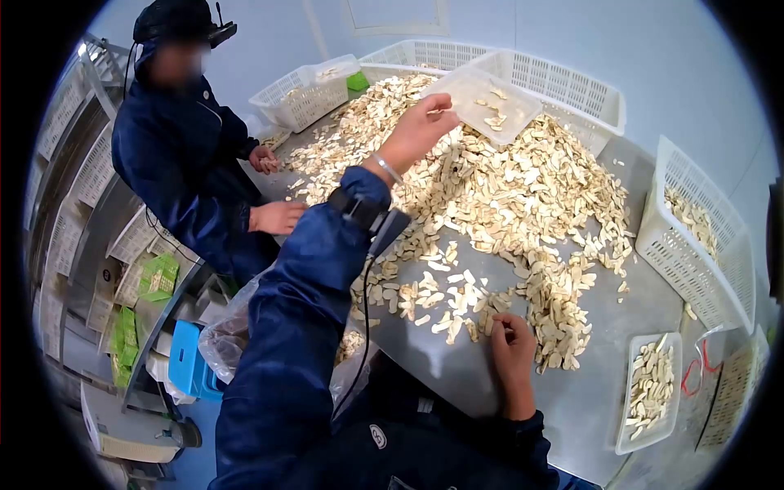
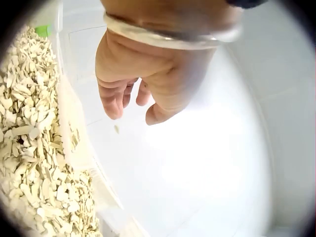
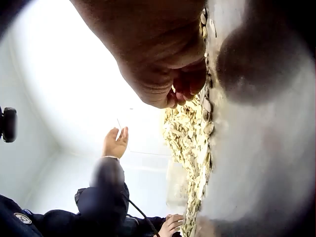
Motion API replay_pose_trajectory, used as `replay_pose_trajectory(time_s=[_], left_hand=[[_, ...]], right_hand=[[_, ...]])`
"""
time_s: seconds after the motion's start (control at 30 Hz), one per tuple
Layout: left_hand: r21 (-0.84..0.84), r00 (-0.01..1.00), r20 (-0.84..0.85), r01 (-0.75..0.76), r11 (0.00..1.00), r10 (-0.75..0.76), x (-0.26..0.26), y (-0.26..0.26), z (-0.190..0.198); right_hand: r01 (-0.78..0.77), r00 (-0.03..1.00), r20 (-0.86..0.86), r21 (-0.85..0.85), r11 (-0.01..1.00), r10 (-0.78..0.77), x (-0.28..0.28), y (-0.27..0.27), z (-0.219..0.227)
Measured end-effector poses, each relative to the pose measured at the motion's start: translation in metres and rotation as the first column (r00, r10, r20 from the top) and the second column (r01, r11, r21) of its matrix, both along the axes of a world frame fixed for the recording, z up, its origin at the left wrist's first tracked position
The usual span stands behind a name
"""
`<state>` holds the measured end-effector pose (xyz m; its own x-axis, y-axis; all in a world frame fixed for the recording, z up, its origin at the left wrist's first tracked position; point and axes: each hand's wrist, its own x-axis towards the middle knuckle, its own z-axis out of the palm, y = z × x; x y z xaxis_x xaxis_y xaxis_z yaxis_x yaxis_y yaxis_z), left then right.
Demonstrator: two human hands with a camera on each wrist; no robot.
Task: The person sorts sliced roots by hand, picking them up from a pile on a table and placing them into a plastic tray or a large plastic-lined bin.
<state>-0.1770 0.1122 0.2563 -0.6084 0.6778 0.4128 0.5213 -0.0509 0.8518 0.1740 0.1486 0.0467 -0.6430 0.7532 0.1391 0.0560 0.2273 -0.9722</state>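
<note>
A big heap of pale slices (image 1: 490,200) lies on the gray counter (image 1: 600,367). The left grip (image 1: 418,131) is up high over the heap, close to a clear tub (image 1: 527,110) that has a few slices in it. Its fingers are softly bent, with a gap between them and the thumb, so it is partly wide, and I can see no slice in it. In the left wrist view, a small bit (image 2: 116,129) shows just under the fingertips, apart from them. The right grip (image 1: 514,351) is low, at the near side of the heap. Its fingers are curled in and narrow. Loose slices lie just past its fingertips and more lie to its right, but I cannot tell if it pinches one. A white tray (image 1: 674,384) of slices sits farther right, well apart from this grip, and a white basket (image 1: 694,286) with slices stands past it. On the left, another person (image 1: 175,155) in dark blue stands by the counter, both hands near the heap.
</note>
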Motion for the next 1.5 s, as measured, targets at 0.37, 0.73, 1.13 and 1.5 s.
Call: replay_pose_trajectory(time_s=[0.37,0.73,1.13,1.5], left_hand=[[-0.455,0.983,-0.110,-0.184,0.871,0.150,0.101,-0.205,-0.157],[-0.473,0.918,-0.375,-0.309,0.825,0.129,0.150,-0.199,-0.191],[-0.333,0.881,-0.422,-0.370,0.867,0.214,0.152,-0.189,-0.196],[-0.313,0.917,-0.236,-0.385,0.868,0.322,0.152,-0.180,-0.204]], right_hand=[[-0.031,1.000,-0.003,-0.064,0.997,0.031,-0.001,-0.005,0.003],[-0.058,0.998,0.012,-0.120,0.991,0.060,-0.003,-0.004,-0.004],[-0.062,0.998,0.021,-0.124,0.990,0.065,-0.002,-0.004,0.000],[-0.064,0.998,0.001,-0.124,0.990,0.064,-0.004,-0.006,0.003]])
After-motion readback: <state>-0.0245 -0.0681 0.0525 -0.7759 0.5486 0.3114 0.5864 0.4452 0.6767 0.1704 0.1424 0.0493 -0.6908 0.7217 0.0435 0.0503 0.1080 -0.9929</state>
